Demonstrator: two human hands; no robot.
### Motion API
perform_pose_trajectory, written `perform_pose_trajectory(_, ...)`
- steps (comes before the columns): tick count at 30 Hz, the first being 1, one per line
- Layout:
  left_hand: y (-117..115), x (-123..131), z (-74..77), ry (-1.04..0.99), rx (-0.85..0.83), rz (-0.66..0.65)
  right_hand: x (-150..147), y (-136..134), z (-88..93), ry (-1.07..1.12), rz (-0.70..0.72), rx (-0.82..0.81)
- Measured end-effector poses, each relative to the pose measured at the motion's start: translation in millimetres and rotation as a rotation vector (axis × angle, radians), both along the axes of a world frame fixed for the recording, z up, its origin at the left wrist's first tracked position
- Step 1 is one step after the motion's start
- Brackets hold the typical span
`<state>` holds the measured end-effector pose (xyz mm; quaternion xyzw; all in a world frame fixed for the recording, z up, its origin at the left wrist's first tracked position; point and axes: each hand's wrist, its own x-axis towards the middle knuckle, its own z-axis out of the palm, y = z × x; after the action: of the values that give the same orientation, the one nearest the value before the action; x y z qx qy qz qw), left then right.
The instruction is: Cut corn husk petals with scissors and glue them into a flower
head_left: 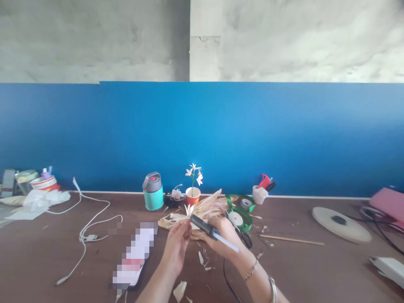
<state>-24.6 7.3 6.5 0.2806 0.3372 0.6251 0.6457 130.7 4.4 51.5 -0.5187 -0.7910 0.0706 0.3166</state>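
Note:
Between the fingertips of my left hand (179,242) is a small pale flower (189,209), its petals pointing up. My right hand (225,235) is wrapped round a black hot glue gun (203,226), with a whitish glue stick (226,243) jutting from its back end. The gun's tip is close to the base of the flower; whether they touch I cannot tell. Behind both hands lies a heap of dried corn husks (205,206). Just past it, a red and white paper cup (193,196) holds a green stem with several pale flowers (193,170).
Green ribbon (248,221) and black-handled scissors (246,240) lie right of the husks. A thin wooden stick (292,240) and a round disc (341,225) are farther right. On the left are a phone (135,256), a white cable (83,231) and a teal jar (153,198).

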Motion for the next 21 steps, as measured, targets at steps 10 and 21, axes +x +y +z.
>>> perform_pose_trajectory(10,1,-1,-0.3,-0.145,-0.012,-0.022,4,2,0.6,-0.084,-0.022,0.013)
perform_pose_trajectory(21,1,-3,7.0,-0.298,-0.054,-0.082,59,1,18.6,-0.216,-0.28,-0.09)
